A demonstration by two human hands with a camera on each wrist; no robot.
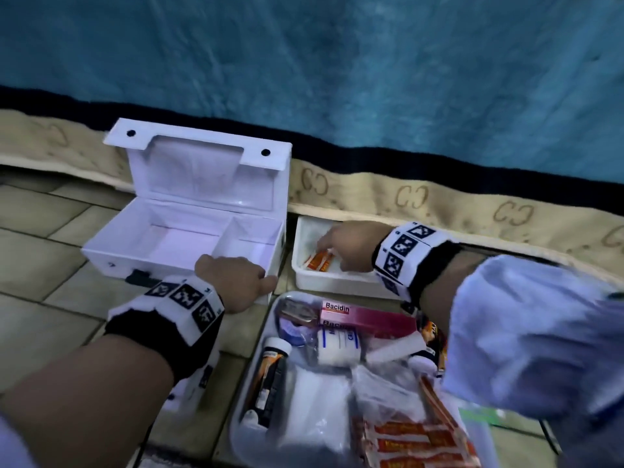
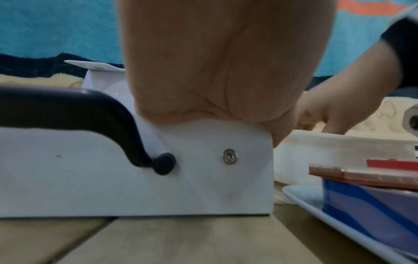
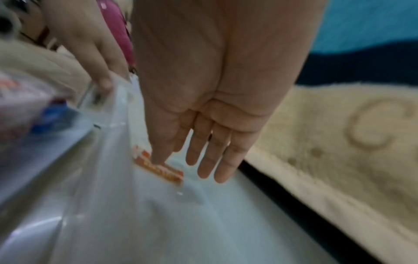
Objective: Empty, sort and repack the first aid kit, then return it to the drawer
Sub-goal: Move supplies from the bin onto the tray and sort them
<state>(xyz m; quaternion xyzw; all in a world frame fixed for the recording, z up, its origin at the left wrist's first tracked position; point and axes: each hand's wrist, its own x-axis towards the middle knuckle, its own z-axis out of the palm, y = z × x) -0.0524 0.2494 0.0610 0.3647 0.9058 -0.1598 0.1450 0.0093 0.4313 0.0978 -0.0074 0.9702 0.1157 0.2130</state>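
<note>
The white first aid box (image 1: 111, 261) stands open and empty on the floor, its lid (image 1: 199, 170) upright. My left hand (image 1: 236, 278) grips its front right rim; in the left wrist view the palm (image 2: 214, 71) lies on the box (image 2: 90, 178) beside the black handle (image 2: 90, 107). My right hand (image 1: 341, 244) reaches into a small white tray (image 1: 337, 282), fingers straight. Its index fingertip (image 3: 158, 159) touches an orange packet (image 3: 162, 169) lying in that tray. A bigger tray (image 1: 236, 440) near me holds the Bacidin box (image 1: 364, 314), a bottle (image 1: 270, 376), a gauze roll (image 1: 337, 346) and more orange packets (image 1: 415, 440).
A blue blanket (image 1: 371, 79) with a beige patterned border (image 1: 439, 201) hangs right behind the box and the small tray. Everything sits on a tiled floor (image 1: 44, 238), with bare tiles to the left of the box.
</note>
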